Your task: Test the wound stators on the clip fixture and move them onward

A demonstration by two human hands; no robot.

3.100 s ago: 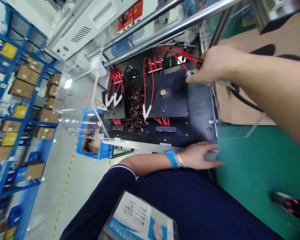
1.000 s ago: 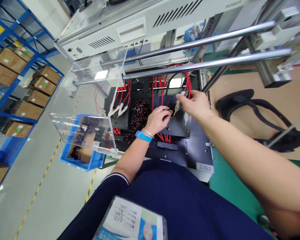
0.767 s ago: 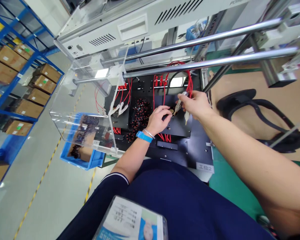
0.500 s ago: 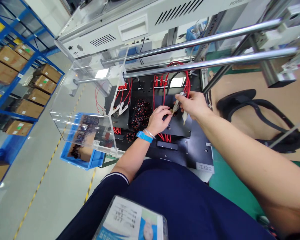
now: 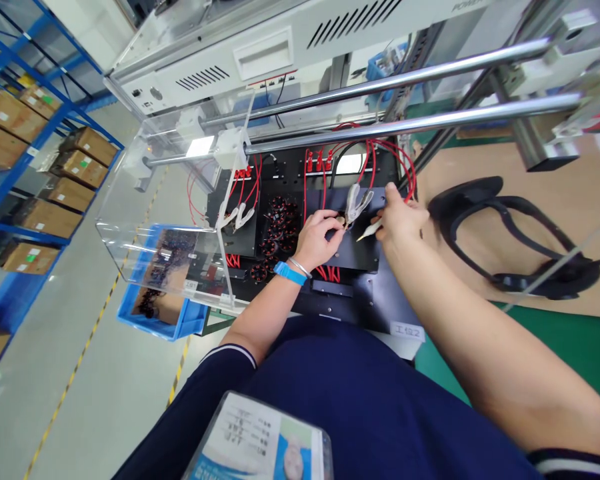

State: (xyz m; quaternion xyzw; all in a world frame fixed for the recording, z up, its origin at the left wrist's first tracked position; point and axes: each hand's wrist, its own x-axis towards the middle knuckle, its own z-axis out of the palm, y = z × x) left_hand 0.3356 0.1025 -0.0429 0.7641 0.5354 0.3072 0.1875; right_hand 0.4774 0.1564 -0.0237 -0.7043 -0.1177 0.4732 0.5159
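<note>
My left hand (image 5: 321, 239) is closed in a pinch over the black plate (image 5: 345, 257); its fingers mostly hide what they hold, though something small and tan shows at the tips. Right at those fingertips a white alligator clip (image 5: 354, 208) stands with its jaws down. To the right, my right hand (image 5: 401, 217) is shut on a second white clip (image 5: 371, 231), its pale pointed tip facing left. Red wires (image 5: 411, 167) loop behind that hand. Several small black-and-red motors (image 5: 280, 220) lie heaped left of my left hand.
Two metal rods (image 5: 410, 127) cross above the fixture. A clear plastic cover (image 5: 165, 227) stands at left, with two more white clips (image 5: 237, 217) beside it. Below is a blue bin (image 5: 190, 320). A black strap-like frame (image 5: 510, 233) lies on cardboard at right.
My right hand has moved right, away from the clip at my left fingertips, and now has another clip. The red wires spread further right. My left hand has stayed in place.
</note>
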